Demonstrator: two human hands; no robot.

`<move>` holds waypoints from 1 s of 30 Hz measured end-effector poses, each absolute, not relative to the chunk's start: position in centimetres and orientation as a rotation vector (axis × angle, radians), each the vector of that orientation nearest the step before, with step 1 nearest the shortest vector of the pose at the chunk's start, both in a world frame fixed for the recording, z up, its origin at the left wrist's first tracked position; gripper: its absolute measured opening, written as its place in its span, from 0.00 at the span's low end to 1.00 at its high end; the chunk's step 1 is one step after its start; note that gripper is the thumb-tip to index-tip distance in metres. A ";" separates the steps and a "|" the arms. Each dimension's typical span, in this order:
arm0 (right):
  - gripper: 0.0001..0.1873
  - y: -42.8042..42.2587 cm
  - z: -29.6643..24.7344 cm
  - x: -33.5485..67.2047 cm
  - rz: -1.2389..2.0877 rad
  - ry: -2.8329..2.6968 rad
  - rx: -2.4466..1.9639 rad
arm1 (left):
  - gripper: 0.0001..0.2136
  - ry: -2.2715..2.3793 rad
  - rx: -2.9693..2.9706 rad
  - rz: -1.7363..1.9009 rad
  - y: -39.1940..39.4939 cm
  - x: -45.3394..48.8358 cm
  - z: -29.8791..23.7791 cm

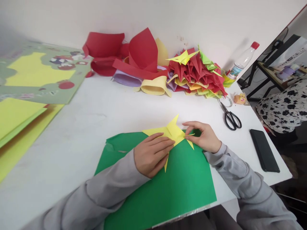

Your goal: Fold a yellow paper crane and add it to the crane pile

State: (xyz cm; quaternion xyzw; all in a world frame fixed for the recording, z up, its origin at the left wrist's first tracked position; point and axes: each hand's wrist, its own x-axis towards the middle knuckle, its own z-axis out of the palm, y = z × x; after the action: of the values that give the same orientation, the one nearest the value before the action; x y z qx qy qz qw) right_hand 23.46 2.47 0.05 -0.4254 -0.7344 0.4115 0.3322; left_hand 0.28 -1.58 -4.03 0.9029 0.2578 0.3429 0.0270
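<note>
A folded yellow paper piece [172, 130] with pointed flaps lies on a green paper sheet [168, 185] on the white table [96, 111]. My left hand [152, 154] lies flat on the yellow piece, fingers stretched out and pressing it down. My right hand [203, 136] pinches a thin pointed flap at the piece's right side between thumb and fingers. Both arms wear grey sleeves.
A heap of folded red, yellow and green paper shapes [196, 75] and curled red sheets [141, 54] lies at the back. Black scissors [230, 115], a black phone [263, 149], a plastic bottle [242, 60] and a small wrapped snack [240, 98] are at the right. Yellow and green sheets [21, 118] lie left.
</note>
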 end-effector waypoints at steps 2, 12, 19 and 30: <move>0.15 2.3 0.4 23.6 1.046 -1.994 -1.074 | 0.15 0.825 2.792 1.064 -1.4 0.2 -4.0; 0.16 1.5 0.1 24.7 0.512 -2.574 -0.889 | 0.13 0.878 2.833 0.942 -1.4 0.1 -3.5; 0.12 1.6 0.1 25.0 0.372 -2.661 -0.841 | 0.14 0.943 2.825 0.893 -2.1 0.5 -3.1; 0.11 2.3 -0.1 25.6 0.497 -2.598 -0.782 | 0.11 0.907 2.805 0.936 -2.1 0.1 -3.3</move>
State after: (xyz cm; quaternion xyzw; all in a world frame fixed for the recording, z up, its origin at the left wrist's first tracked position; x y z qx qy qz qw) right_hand 25.64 2.33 -0.09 -0.2784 -0.9247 0.1769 0.1902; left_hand 0.14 -2.15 -3.33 0.9067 0.2932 0.3023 0.0241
